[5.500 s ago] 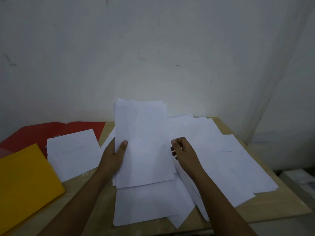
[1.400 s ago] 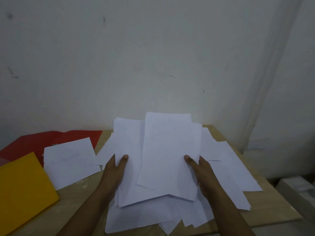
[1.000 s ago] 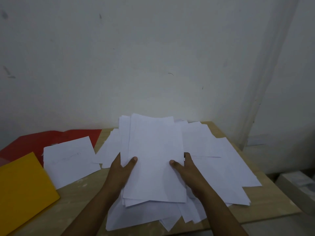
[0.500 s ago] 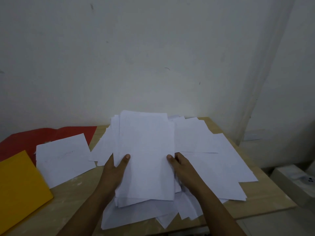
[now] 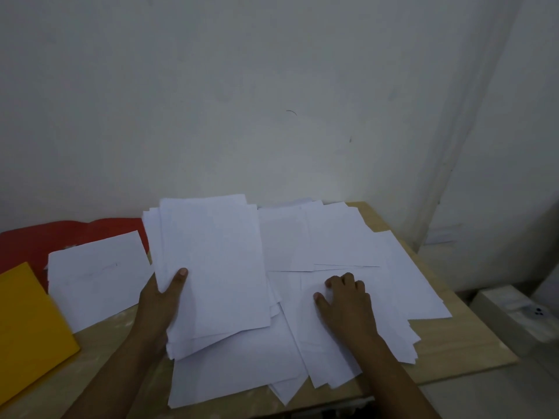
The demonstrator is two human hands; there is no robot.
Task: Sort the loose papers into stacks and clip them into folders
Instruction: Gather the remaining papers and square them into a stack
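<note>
Head view, from the left: a yellow folder lies at the table edge, a red folder behind it, then a small stack of sheets. The left hand grips a gathered bundle, thumb on top, raised off the pile. To the right, loose papers spread across the table, and the right hand rests on them with fingers curled, seemingly feeling for one sheet. This looks like the gathering step; next the right hand must lift a single sheet cleanly and add it squarely to the bundle.
</note>
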